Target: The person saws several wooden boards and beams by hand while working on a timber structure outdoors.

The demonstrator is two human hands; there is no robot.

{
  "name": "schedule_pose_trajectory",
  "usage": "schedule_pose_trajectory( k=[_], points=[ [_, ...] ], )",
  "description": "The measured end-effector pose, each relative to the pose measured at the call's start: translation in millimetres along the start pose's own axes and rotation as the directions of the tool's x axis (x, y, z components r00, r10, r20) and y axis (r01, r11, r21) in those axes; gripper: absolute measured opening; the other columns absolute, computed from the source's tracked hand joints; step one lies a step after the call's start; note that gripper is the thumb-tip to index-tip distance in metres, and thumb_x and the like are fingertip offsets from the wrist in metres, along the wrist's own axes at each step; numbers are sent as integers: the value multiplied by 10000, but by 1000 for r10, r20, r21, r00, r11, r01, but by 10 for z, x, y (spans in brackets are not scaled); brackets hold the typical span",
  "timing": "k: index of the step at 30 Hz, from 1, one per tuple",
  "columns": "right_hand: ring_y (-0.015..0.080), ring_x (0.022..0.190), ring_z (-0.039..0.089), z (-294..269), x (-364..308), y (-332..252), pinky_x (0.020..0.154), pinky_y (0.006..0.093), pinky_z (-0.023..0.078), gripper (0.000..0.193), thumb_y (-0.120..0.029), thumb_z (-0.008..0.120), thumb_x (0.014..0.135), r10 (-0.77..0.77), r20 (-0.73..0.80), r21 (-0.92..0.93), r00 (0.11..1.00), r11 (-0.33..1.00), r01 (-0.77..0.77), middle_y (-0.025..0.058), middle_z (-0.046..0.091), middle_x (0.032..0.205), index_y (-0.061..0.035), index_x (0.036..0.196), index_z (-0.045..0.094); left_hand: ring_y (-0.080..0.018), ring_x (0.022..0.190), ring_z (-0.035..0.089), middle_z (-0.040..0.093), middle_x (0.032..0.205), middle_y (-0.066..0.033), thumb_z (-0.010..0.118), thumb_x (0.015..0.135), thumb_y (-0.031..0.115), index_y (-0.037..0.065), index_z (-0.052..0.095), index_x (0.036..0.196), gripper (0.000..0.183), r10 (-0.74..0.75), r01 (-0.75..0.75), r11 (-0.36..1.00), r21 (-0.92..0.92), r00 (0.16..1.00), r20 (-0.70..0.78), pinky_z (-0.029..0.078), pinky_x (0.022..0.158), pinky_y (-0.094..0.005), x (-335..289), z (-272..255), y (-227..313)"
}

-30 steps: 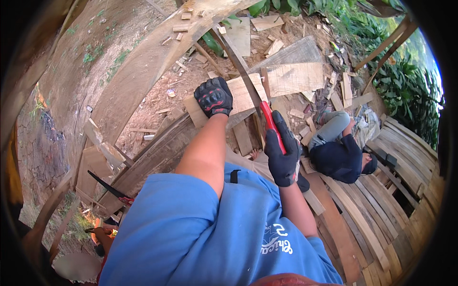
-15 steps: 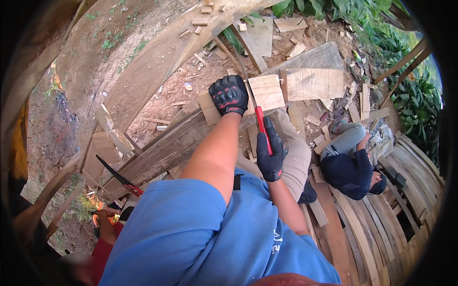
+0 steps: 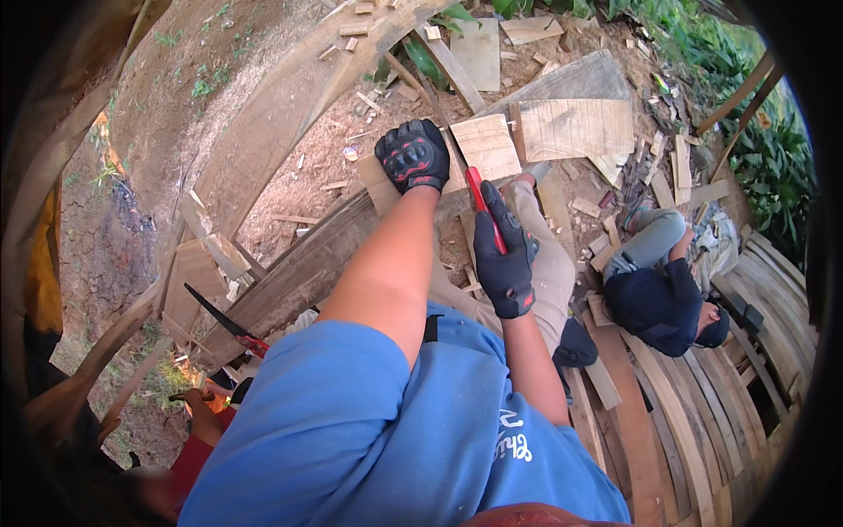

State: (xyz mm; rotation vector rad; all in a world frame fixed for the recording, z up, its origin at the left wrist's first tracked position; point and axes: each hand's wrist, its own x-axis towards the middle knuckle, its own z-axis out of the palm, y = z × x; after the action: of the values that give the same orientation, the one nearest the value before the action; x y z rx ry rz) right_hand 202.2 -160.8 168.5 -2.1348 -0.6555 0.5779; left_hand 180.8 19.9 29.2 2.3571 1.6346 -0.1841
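A pale wooden board [image 3: 487,145] lies across a long weathered plank [image 3: 290,268]. My left hand [image 3: 413,156], in a black glove with red trim, presses down on the board's left part, its fingers curled over the wood. In a matching glove, my right hand [image 3: 503,255] is wrapped round the red handle of a hand saw [image 3: 476,186]. The saw's thin blade runs away from me across the board, just right of my left hand. Much of that blade is hard to make out.
Another cut board [image 3: 575,130] lies to the right, beside a grey plank [image 3: 580,79]. A second saw [image 3: 215,309] rests at the left. One person in dark clothes [image 3: 654,307] sits at the right; a person's red sleeve [image 3: 189,470] shows lower left. Scraps litter the ground.
The saw and my right hand have moved slightly forward, away from me, along the board. My left hand stays on the board. The whole view has shifted a little.
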Motion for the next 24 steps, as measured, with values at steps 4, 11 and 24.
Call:
schedule_pose_trajectory(
  k=[4,11,24],
  points=[
    [368,1085,792,-259,-340,-127,914,442,616,436,-127,643,1044,106,87,-79,991,992,-99,213,778,1269,-136,1478,688,-349,1109,710,790,1075,-137,435,1080,389,150,774,1030,418,-13,13,1000,14,998,-55,496,1013,-516,5,55,-25],
    [349,1221,761,-983,-975,-387,1048,416,582,439,-34,654,1028,234,125,-23,964,972,-233,207,748,1383,-16,1467,672,-333,1154,691,778,1128,-132,414,1091,397,137,755,1103,429,-12,12,1000,-20,1000,23,474,1052,-516,0,-23,25],
    [194,950,732,-1496,-1314,-758,887,362,574,499,-136,631,995,205,-372,137,905,977,-165,163,787,1137,76,1445,669,-366,1061,740,800,1058,-158,430,1107,436,148,791,1037,467,22,-22,1000,13,997,-68,512,999,-530,-41,-10,10]
  ],
)
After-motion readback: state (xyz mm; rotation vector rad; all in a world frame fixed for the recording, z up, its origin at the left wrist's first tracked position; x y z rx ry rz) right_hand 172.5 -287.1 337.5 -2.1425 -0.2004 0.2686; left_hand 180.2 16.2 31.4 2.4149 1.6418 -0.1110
